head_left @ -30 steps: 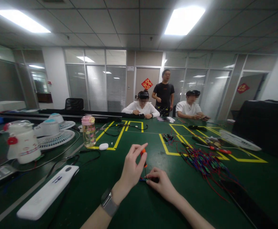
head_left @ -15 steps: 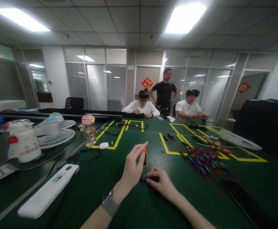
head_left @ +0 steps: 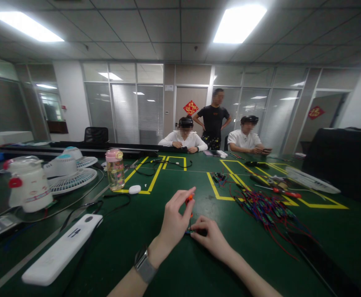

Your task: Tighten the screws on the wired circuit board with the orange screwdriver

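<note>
My left hand (head_left: 174, 222), a watch on its wrist, pinches the orange handle of a small screwdriver (head_left: 189, 199) held upright, tip down. The tip meets a small dark part with blue and red wires (head_left: 190, 232) on the green table (head_left: 155, 206). My right hand (head_left: 210, 238) lies just right of it, fingers closed on that part and pressing it to the table. A heap of red, blue and black wired parts (head_left: 265, 208) lies further right.
On the left stand a white appliance (head_left: 28, 187), two fan grilles (head_left: 72, 173), a pink-lidded bottle (head_left: 115, 169) and a long white device (head_left: 61, 249). A red-handled screwdriver (head_left: 279, 192) lies at right. Two seated people and one standing person are at the far end.
My left fingers have shifted along the screwdriver handle, covering more of it, as in a twist. My right hand has stayed on the small part.
</note>
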`<state>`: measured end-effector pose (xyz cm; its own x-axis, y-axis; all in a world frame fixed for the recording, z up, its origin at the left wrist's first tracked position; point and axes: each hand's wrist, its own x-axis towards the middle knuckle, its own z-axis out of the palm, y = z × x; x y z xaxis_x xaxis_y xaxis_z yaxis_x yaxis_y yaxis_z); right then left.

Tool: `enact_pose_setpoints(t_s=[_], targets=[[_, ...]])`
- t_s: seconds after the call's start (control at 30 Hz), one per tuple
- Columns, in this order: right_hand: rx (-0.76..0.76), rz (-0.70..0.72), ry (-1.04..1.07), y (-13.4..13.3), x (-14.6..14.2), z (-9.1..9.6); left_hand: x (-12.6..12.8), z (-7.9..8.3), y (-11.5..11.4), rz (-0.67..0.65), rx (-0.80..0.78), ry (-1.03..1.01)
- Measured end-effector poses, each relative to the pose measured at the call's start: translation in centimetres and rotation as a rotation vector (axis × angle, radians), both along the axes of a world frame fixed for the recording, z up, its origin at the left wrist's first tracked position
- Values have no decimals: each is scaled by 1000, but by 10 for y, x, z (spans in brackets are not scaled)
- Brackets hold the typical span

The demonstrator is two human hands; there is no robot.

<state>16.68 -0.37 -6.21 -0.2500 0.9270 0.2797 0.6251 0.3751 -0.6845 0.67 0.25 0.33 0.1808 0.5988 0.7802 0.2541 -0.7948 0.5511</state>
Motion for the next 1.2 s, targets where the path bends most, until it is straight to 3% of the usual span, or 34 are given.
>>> enact_pose_setpoints(t_s=[0.13, 0.37, 0.6, 0.83, 1.07, 1.2], targets=[[9, 6, 11, 1, 1, -2, -1, 1, 0, 69, -2, 1], [8, 30, 39, 3, 1, -4, -2, 3, -1, -29, -27, -2], [15, 16, 43, 0, 0, 0, 1, 1, -4, 64, 45, -3], [-2, 16, 15, -1, 0, 2, -1, 3, -1, -48, -34, -31], [-1, 7, 8, -1, 0, 3, -1, 4, -1, 69, 11, -87], [-4, 21, 9, -1, 0, 3, -1, 4, -2, -26, -12, -18]])
